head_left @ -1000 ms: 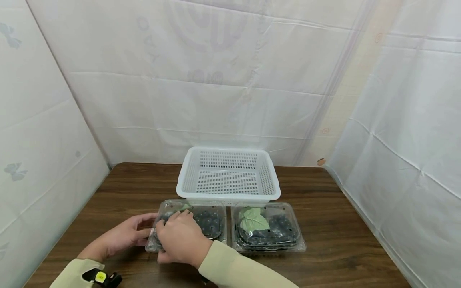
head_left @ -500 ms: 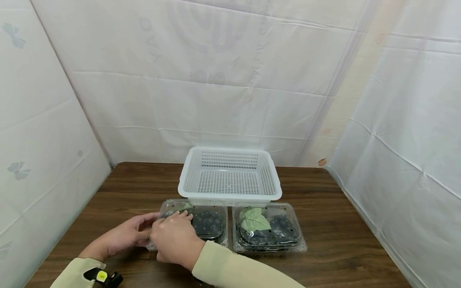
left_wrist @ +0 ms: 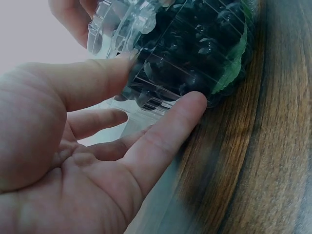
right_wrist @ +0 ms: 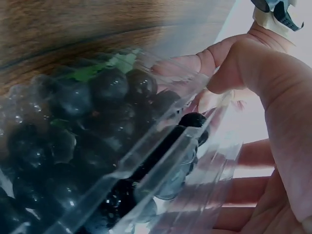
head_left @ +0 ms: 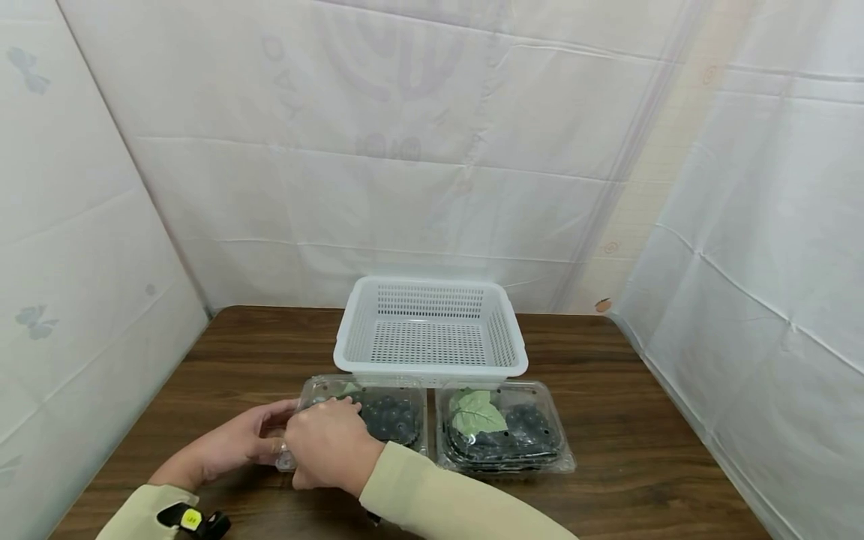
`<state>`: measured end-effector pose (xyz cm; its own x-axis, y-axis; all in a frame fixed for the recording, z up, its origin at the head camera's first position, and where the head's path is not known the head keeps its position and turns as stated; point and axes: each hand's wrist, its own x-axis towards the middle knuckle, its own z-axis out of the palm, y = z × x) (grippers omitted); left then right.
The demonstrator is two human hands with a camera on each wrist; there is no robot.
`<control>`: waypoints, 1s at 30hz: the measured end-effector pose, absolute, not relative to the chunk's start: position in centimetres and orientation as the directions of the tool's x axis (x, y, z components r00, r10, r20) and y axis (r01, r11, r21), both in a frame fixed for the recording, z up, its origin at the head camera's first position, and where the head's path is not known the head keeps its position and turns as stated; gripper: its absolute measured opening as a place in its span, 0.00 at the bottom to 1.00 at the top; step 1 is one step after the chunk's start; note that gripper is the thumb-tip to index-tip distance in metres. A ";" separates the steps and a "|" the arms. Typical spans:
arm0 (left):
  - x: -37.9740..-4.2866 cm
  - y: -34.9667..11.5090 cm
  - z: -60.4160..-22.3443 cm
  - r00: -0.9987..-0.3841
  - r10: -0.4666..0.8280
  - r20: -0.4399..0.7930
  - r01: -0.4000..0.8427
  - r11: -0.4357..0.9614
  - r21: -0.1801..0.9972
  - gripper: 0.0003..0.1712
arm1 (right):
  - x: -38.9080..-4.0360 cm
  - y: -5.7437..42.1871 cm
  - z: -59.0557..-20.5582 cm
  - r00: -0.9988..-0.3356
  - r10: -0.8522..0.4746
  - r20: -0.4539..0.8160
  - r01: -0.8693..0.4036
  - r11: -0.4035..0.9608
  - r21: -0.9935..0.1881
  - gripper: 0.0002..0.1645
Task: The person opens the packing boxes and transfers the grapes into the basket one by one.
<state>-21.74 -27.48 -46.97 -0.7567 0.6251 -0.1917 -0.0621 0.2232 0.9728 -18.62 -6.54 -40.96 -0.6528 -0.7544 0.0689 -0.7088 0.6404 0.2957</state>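
Observation:
A clear plastic clamshell box (head_left: 394,420) of dark, round, grape-like fruit with a green leaf lies on the brown table. My left hand (head_left: 232,446) holds its left end; in the left wrist view the thumb (left_wrist: 92,83) meets the plastic edge and the forefinger (left_wrist: 170,131) lies along the side. Across the box's front left corner, my right hand (head_left: 331,446) grips the plastic edge, thumb on the near side and fingers over the lid. The right wrist view shows the rim flanges (right_wrist: 161,156) with a narrow gap between them. The right hand hides this corner in the head view.
To the right stands a second clamshell box (head_left: 529,427) of the same dark fruit, a green leaf (head_left: 477,412) in it. Behind both is a white perforated plastic basket (head_left: 432,369). White sheeting (head_left: 432,187) walls the table (head_left: 607,435) at the back and sides.
My right hand has shifted slightly left, toward the box's left edge, and its fingers have drawn in. The left hand and both boxes stay almost in place.

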 end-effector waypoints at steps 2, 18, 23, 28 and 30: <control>-21.7 -27.5 -47.1 -0.756 0.627 -0.185 -0.058 0.218 0.974 0.46 | -18.6 -6.7 -40.8 -0.658 -0.752 0.046 -0.711 0.640 0.290 0.14; -21.6 -27.6 -47.1 -0.762 0.624 -0.173 -0.040 0.222 0.974 0.46 | -18.8 -7.0 -40.1 -0.680 -0.733 -0.015 -0.715 0.658 0.237 0.18; -21.6 -27.5 -47.0 -0.760 0.628 -0.168 -0.039 0.214 0.976 0.46 | -18.7 -7.0 -40.0 -0.687 -0.726 -0.017 -0.708 0.664 0.240 0.17; -21.6 -27.8 -47.2 -0.748 0.655 -0.112 0.047 0.220 0.974 0.44 | -19.2 -6.6 -39.4 -0.679 -0.734 0.034 -0.712 0.669 0.214 0.19; -21.6 -27.9 -47.4 -0.732 0.675 -0.091 0.076 0.213 0.974 0.43 | -19.4 -6.3 -39.0 -0.680 -0.732 0.046 -0.714 0.675 0.185 0.23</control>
